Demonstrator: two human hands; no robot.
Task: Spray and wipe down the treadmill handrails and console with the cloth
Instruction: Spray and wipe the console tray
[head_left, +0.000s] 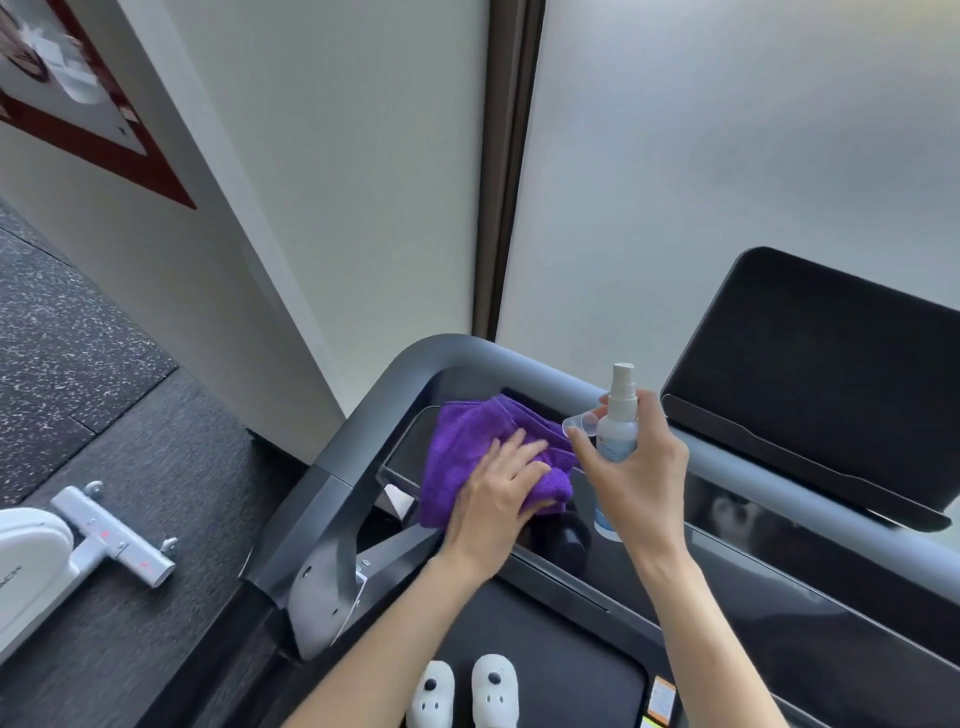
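Note:
A folded purple cloth lies on the left end of the treadmill's dark console tray. My left hand rests flat on it, fingers spread over the cloth. My right hand grips a small clear spray bottle with a white nozzle, held upright just right of the cloth, and also pinches its clear cap. The grey handrail curves round the console's left corner. The black screen rises at the right.
A white wall and frosted panels stand close behind the console. White slippers stand on the treadmill belt below. Part of a white exercise machine sits on the dark speckled floor at left. A black cylindrical object lies below the cloth.

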